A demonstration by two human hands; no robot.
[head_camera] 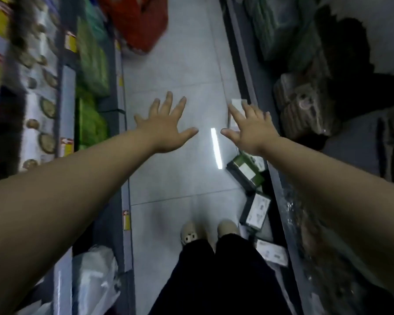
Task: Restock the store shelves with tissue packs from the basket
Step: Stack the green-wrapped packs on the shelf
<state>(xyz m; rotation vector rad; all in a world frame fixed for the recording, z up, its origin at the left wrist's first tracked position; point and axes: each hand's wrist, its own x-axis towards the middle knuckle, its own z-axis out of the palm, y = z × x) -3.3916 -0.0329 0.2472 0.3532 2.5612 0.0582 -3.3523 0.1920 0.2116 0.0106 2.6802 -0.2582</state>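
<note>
The left hand (166,130) and right hand (253,130) hung spread and empty, side by side. Brown wrapped packs (305,105) lay just right of the right hand, untouched.

Both bare arms reach straight forward, palms down. The left hand (166,127) has its fingers (168,98) spread wide and holds nothing. The right hand (251,130) is likewise splayed and empty, thumbs pointing toward each other.

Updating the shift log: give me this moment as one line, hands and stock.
left hand: open, empty | right hand: open, empty | both above aisle floor | green packs at left | red object ahead, blurred
</note>
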